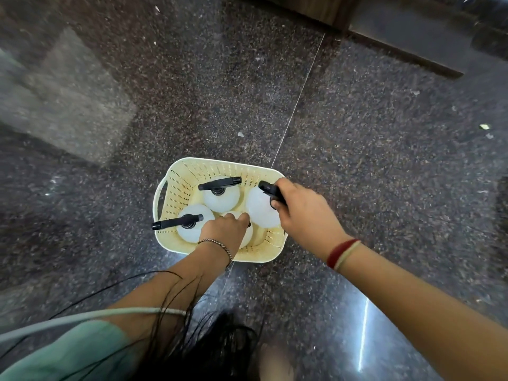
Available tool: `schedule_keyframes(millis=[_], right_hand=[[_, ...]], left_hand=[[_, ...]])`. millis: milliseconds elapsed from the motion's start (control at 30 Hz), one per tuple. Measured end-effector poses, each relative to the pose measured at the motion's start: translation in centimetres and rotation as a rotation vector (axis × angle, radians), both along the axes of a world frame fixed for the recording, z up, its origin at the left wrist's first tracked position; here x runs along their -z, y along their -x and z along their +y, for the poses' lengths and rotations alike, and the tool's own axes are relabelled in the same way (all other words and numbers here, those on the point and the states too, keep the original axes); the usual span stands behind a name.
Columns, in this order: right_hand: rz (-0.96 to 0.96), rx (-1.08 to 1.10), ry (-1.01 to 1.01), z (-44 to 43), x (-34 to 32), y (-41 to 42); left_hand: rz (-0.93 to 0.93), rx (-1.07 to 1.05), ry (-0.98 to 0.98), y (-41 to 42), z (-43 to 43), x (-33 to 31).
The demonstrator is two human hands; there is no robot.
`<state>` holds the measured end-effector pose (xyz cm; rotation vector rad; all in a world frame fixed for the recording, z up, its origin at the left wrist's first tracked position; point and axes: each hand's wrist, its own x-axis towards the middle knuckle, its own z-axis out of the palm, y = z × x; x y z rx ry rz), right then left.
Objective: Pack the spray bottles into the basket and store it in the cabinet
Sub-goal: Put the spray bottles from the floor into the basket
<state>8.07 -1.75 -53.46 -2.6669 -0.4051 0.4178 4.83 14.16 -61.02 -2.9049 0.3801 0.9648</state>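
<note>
Spray bottles stand inside the basket on the floor, your right hand gripping one trigger head, your left hand closed on another; seat both, then lift the basket toward the cabinet.

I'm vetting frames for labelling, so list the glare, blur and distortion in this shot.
Head view: wide-angle bending toward the edges; floor smeared by motion blur at left; bright glare streak on the floor at lower right; basket, bottles and both hands, left and right, fairly sharp; loose hair blurs the bottom edge.
</note>
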Motion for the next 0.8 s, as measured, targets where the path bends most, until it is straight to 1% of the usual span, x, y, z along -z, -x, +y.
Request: schedule_keyframes(millis=[67, 133, 233, 400, 600, 700, 800], right_hand=[[0.034, -0.031, 0.023, 0.8, 1.8, -0.1], [0.027, -0.033, 0.025, 1.3, 3.0, -0.5], [0.004, -0.011, 0.020, 1.8, 4.2, -1.8], [0.078, -0.029, 0.041, 2.6, 6.1, -2.2], [0.074, -0.033, 0.043, 3.8, 8.3, -2.3], [0.090, -0.025, 0.018, 3.9, 8.5, -2.7], [0.120, -0.062, 0.010, 3.2, 8.3, -2.9]], left_hand=[[-0.007, 0.000, 0.002, 0.0, 0.0, 0.1], [-0.013, 0.002, 0.001, -0.1, 0.0, 0.1], [-0.011, 0.013, -0.010, -0.3, -0.1, -0.1], [-0.025, 0.012, -0.004, 0.1, 0.0, -0.1], [-0.044, 0.049, 0.012, 0.0, 0.3, 0.4], [-0.041, 0.087, 0.012, 0.0, 0.9, 0.5], [-0.036, 0.175, 0.010, 0.1, 1.5, 0.3]])
